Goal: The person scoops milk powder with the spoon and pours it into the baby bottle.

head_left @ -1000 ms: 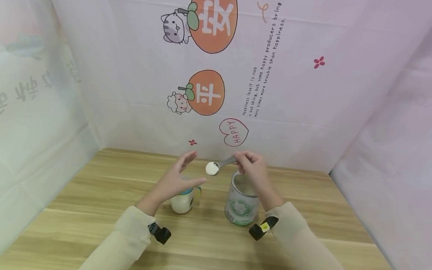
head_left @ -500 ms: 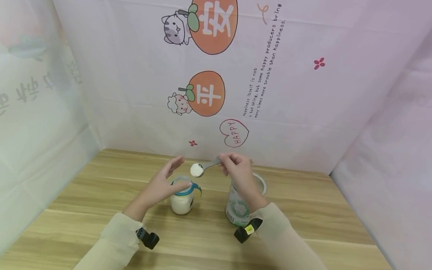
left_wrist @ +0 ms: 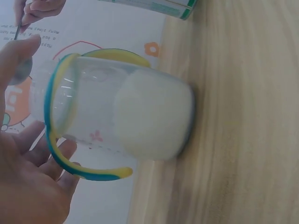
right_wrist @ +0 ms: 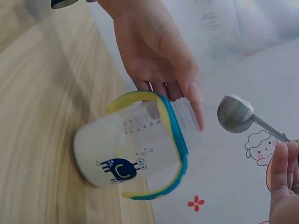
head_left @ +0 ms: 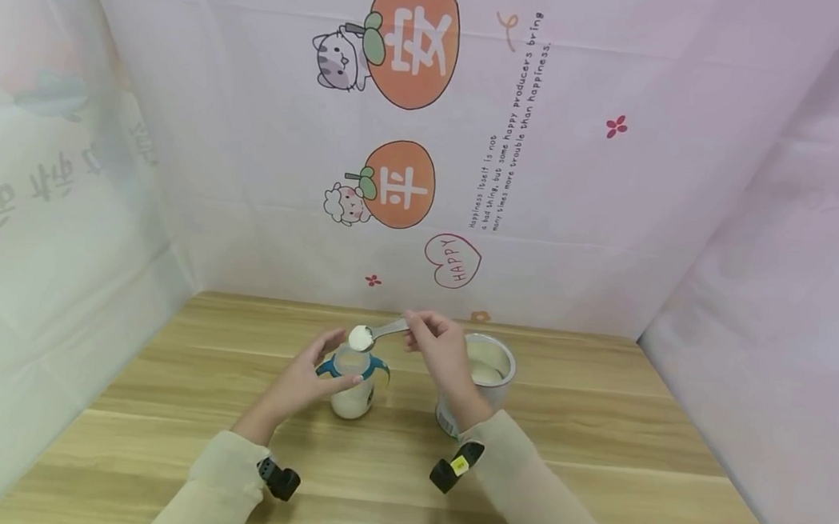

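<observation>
My right hand (head_left: 439,347) pinches the handle of a metal measuring spoon (right_wrist: 236,114), its bowl heaped with white powder. The spoon bowl is just above the open mouth of a baby bottle (left_wrist: 140,112), apart from the rim. That clear bottle stands upright on the table, with a blue-and-yellow two-handled ring round its neck and whitish contents in its lower part. Around the bottle's neck my left hand (head_left: 307,375) is spread, thumb on the near side and fingers behind, loosely extended rather than curled tight. A cartoon creature (right_wrist: 120,169) is printed on the bottle.
An open milk powder can (head_left: 504,391) stands right of the bottle, pale powder inside, partly hidden by my right forearm. The wooden table (head_left: 593,481) meets a printed white cloth (head_left: 549,270) at its back edge, with cloth on both sides too.
My right hand has carried the filled spoon leftward from above the can to over the bottle. My left hand has moved left and down to the bottle's neck.
</observation>
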The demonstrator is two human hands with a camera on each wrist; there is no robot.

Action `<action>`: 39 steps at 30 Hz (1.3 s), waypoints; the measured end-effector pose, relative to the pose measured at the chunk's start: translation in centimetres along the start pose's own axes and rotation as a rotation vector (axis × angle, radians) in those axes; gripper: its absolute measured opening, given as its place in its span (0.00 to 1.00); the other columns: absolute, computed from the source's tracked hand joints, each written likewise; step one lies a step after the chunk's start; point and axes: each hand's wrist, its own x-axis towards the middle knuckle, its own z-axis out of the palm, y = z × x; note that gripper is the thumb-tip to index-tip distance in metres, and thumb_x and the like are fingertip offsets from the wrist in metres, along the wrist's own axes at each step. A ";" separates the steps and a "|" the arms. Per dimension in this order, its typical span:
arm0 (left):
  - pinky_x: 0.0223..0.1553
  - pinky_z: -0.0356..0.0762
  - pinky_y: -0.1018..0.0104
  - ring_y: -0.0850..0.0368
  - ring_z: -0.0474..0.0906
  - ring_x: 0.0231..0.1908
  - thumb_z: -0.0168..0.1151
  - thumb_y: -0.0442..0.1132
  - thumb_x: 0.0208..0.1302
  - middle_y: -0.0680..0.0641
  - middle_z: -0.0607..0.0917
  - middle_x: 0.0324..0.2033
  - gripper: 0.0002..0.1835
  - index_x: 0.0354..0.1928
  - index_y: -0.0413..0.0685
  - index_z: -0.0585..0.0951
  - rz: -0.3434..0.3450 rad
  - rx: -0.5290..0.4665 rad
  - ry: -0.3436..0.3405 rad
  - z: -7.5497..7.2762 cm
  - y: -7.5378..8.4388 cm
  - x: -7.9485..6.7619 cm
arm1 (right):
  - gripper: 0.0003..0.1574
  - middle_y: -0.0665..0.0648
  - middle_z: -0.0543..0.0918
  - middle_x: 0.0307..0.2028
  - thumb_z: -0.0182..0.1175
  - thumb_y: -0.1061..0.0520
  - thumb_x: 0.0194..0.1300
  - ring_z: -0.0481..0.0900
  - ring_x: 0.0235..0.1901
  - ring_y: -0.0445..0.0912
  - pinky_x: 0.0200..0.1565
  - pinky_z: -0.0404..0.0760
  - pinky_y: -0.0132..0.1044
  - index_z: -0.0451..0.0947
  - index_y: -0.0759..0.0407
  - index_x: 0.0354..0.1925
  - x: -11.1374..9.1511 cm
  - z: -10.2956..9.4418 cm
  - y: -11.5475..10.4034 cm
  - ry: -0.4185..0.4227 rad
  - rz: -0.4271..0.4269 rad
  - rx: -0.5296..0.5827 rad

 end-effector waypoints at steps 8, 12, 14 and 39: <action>0.66 0.61 0.37 0.40 0.62 0.69 0.74 0.56 0.58 0.42 0.67 0.71 0.48 0.76 0.54 0.61 -0.065 0.013 -0.016 0.3 -0.9 0.0 | 0.17 0.63 0.84 0.33 0.61 0.52 0.74 0.84 0.31 0.48 0.38 0.86 0.37 0.84 0.67 0.44 -0.4 1.1 0.7 0.024 0.003 -0.073; 0.65 0.64 0.38 0.41 0.67 0.66 0.72 0.54 0.61 0.42 0.71 0.68 0.44 0.75 0.51 0.64 -0.071 0.004 -0.023 0.3 -1.2 0.0 | 0.17 0.62 0.84 0.32 0.62 0.50 0.73 0.83 0.30 0.45 0.37 0.86 0.37 0.84 0.64 0.43 -0.9 1.3 1.1 0.031 -0.028 -0.106; 0.64 0.65 0.37 0.40 0.68 0.66 0.71 0.53 0.62 0.42 0.72 0.67 0.42 0.74 0.50 0.65 -0.066 0.000 -0.030 0.3 -1.4 0.0 | 0.18 0.63 0.84 0.32 0.62 0.48 0.72 0.83 0.31 0.46 0.38 0.86 0.37 0.85 0.63 0.43 -1.1 1.2 1.4 0.024 -0.048 -0.118; 0.65 0.64 0.40 0.43 0.68 0.65 0.71 0.55 0.62 0.44 0.74 0.65 0.40 0.72 0.53 0.67 -0.055 0.019 -0.038 0.2 -1.5 0.1 | 0.07 0.51 0.86 0.30 0.63 0.57 0.71 0.82 0.27 0.37 0.28 0.82 0.27 0.83 0.60 0.37 -1.7 1.9 3.9 0.007 -0.762 -0.589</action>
